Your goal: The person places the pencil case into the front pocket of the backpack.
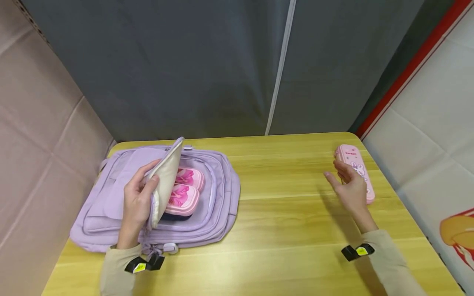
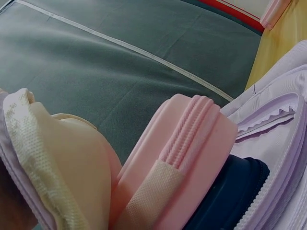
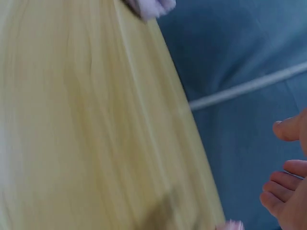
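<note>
A lavender backpack [image 1: 122,193] lies on its back at the left of the table. My left hand [image 1: 138,201] grips the edge of its raised front flap [image 1: 168,181], whose cream lining faces right. Two pink zip cases [image 1: 183,197] with darker pink prints sit in the opened pocket, partly behind the flap. A navy case [image 2: 230,191] lies beneath the pink one in the left wrist view. On the right, my right hand [image 1: 352,187] hovers with loosely bent fingers beside a pink pencil case [image 1: 357,164] with a rabbit print, overlapping its left side in the head view.
The yellow wood-grain table [image 1: 274,205] stretches between the backpack and the pencil case. A dark grey curtain [image 1: 192,74] hangs behind its far edge. Pale panels stand at both sides, the right panel [image 1: 437,139] close to the pencil case.
</note>
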Available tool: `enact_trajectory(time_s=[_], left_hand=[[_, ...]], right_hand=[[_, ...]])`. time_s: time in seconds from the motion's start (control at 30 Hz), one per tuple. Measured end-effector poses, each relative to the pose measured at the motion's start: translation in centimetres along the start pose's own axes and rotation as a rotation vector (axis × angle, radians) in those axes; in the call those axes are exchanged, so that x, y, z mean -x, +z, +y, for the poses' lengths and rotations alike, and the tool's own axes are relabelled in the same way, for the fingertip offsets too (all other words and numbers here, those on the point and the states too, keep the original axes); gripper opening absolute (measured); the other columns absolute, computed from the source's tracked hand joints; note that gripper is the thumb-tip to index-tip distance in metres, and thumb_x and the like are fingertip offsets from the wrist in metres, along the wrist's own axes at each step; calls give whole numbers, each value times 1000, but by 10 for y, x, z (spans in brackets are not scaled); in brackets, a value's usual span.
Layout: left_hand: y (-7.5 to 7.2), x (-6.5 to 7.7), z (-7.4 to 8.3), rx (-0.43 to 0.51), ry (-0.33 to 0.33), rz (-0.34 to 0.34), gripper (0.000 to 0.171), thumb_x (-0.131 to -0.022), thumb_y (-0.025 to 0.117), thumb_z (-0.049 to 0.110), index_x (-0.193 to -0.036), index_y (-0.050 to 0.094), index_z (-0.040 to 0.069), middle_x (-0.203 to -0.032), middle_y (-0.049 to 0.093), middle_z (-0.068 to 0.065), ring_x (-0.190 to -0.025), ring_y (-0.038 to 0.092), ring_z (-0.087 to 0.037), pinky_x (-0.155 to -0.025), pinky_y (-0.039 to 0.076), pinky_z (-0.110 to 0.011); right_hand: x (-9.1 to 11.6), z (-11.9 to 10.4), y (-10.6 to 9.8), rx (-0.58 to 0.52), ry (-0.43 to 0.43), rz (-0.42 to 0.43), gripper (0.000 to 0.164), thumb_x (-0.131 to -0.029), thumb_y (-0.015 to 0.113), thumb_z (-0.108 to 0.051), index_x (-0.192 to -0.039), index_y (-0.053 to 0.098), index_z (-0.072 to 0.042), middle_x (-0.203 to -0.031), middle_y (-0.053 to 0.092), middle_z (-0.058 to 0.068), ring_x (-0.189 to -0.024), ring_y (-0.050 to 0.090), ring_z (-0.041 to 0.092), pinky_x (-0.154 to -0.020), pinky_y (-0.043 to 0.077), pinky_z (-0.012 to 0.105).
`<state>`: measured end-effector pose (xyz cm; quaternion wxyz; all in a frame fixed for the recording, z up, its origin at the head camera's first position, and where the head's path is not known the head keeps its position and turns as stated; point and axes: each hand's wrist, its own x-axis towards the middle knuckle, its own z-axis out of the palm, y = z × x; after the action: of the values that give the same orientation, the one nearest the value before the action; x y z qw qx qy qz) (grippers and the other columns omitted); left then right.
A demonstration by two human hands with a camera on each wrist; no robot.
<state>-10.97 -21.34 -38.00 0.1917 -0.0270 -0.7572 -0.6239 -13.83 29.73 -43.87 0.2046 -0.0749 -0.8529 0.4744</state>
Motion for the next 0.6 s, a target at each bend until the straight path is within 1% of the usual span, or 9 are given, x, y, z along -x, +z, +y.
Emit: enact_trajectory(time_s=[0.07,0.13,0.2,0.23,0.3,0.4,0.43,0.5,0.6], left_hand=[[0,0,0,-1,0,-2,36,-101,52,3,-134,65,6,-70,71,7,-54,60,-5,-51,47,-21],[-1,0,0,12,-2,-4,36,-101,52,3,-135,64,5,-68,70,7,-52,58,-5,-49,46,-21],[-1,1,0,28,-1,-4,36,-101,53,3,-135,64,4,-66,68,5,-50,57,-6,-48,44,-22],[0,1,0,38,1,-4,37,-101,53,2,-136,63,4,-65,68,5,-49,56,-6,-47,43,-22],[0,2,0,63,1,-5,37,-100,53,2,-136,62,3,-64,67,3,-48,55,-7,-46,43,-22],[0,2,0,84,-1,-8,38,-101,53,2,-137,61,3,-66,69,2,-49,56,-8,-46,43,-22],[0,1,0,86,-2,-9,38,-101,52,2,-137,61,4,-67,69,2,-49,57,-8,-46,44,-22],[1,2,0,88,-2,-8,38,-101,52,2,-137,61,4,-67,70,2,-49,57,-8,-46,44,-22],[1,2,-1,91,0,-3,37,-100,53,2,-137,61,3,-67,70,2,-49,57,-8,-46,44,-22]], right_hand=[[-2,8,-9,54,63,12,51,-92,76,-20,-136,61,0,-135,63,23,-105,58,-9,-88,45,2],[-3,15,-18,109,124,10,56,-93,74,-27,-140,59,-1,-137,62,23,-110,62,5,-85,43,1],[-4,21,-26,165,182,-5,62,-93,72,-33,-144,55,-3,-141,59,24,-118,60,22,-88,42,5],[-4,24,-29,195,201,-9,65,-93,71,-35,-146,52,-3,-143,57,25,-123,58,29,-93,45,12],[-5,30,-35,247,243,-23,71,-94,69,-37,-151,45,-2,-147,51,27,-130,52,39,-103,46,29],[-5,40,-42,303,292,-42,80,-93,68,-39,-155,35,1,-152,42,32,-135,44,46,-112,37,56],[-5,43,-44,315,299,-54,84,-93,68,-39,-156,32,3,-153,39,34,-136,42,48,-113,35,61],[-4,49,-47,330,302,-81,89,-92,70,-38,-155,27,8,-153,36,37,-134,40,51,-113,33,65],[-2,58,-49,361,272,-121,96,-90,73,-37,-153,22,16,-149,35,43,-129,41,54,-110,34,68]])
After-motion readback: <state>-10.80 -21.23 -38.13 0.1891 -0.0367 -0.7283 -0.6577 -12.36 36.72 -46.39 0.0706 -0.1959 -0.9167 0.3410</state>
